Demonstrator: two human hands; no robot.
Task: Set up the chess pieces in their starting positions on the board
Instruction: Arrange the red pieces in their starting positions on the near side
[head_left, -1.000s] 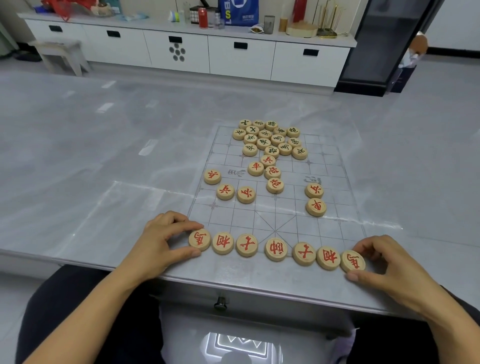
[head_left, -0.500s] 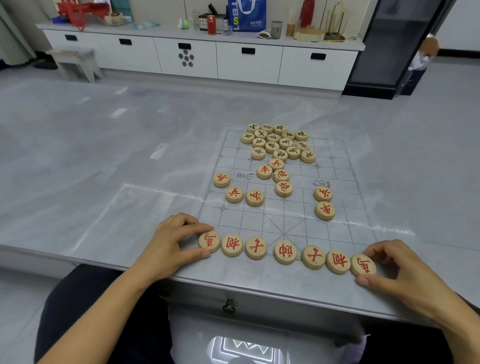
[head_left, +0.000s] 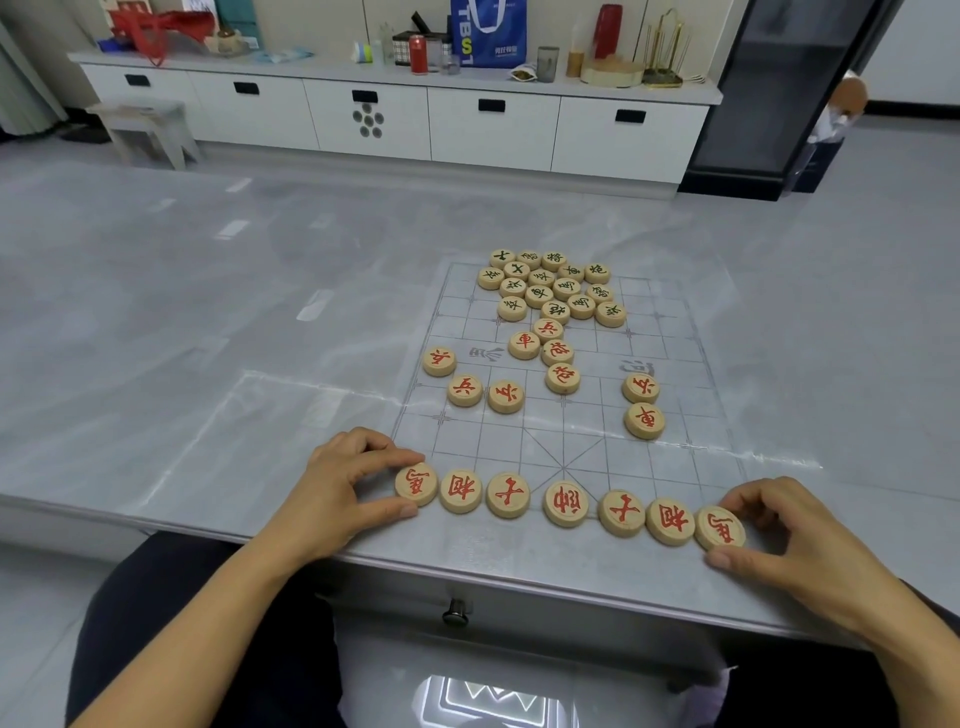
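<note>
Our left hand sits at the near edge of the tabletop, thumb and forefinger pinching the left end piece by its rim. Our right hand grips the right end piece the same way. Between them runs the near row, seven red-lettered discs along the near line of the board, most of them touching their neighbours.

The loose red pieces lie scattered about the middle of the board, not yet on their points. The green-lettered pieces are bunched together at its far edge.

We judge these to be small wooden discs: light, stiff and hard to damage. Their smooth faces should slide readily on the glossy sheet. The best hold is across the rim, thumb on the near side and a finger on the far side, as both hands have it now.

Packed this tightly, a nudge to one disc will likely shove the next. So we would lift a piece clear of the cluster, not drag it through. The board looks like a thin printed film and may creep under a hard push.
</note>
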